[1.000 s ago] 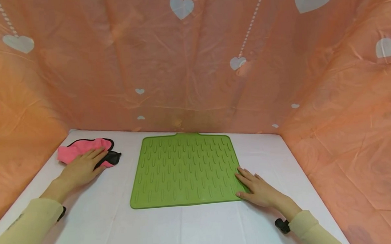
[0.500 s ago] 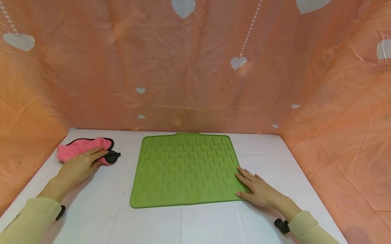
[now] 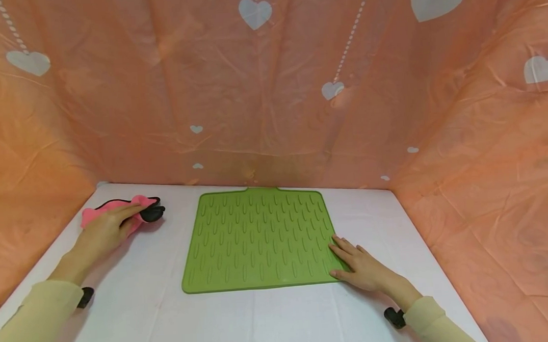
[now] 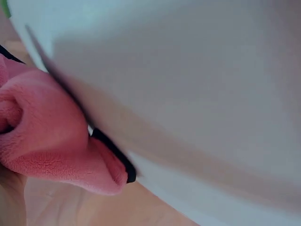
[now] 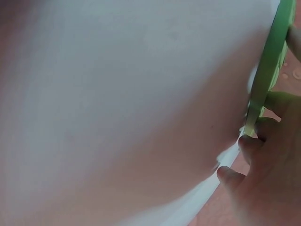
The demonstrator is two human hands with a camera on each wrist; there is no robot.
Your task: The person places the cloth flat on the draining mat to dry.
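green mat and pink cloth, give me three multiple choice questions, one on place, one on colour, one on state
1. Where does the pink cloth lie?
A. to the left of the green mat
B. on top of the mat
C. to the right of the mat

2. What colour is the edging of the cloth?
A. white
B. black
C. yellow

3. What is the right hand doing?
A. lifting the mat off the table
B. resting with straight fingers on the mat's near right corner
C. gripping the cloth

Answers: 1 A, the head view shows the cloth near the table's far left corner, apart from the mat. 2 B, a dark trim shows in the left wrist view. 3 B, the mat lies flat under the fingers; the left hand grips the cloth.
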